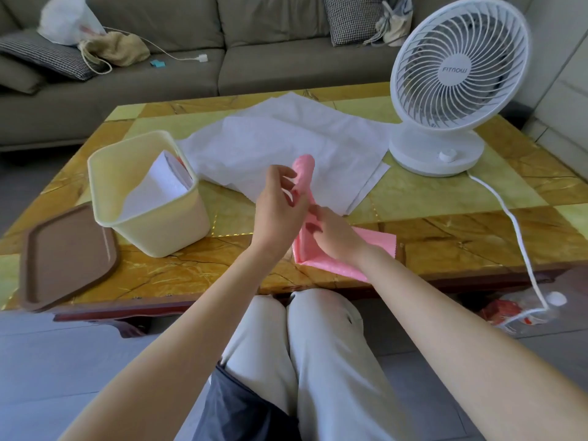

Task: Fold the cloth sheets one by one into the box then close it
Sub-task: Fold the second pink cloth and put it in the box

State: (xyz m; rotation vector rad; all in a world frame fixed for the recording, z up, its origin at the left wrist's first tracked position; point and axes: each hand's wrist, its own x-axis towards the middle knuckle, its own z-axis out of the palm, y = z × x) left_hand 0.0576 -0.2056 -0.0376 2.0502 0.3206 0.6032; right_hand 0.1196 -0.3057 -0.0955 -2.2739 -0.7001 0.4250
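Pink cloth (305, 170) partly hidden behind right hand (337, 230); box (152, 230) wall hides sheet (165, 183) bottom.

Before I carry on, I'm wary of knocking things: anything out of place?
The brown lid seems to overhang the near-left edge of the table; the fan cord trails off the right side to the floor.

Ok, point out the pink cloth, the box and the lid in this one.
pink cloth (380, 241), head view, on its flat lower end.
box (165, 232), head view, on its near outer wall.
lid (66, 253), head view, middle of its brown face.
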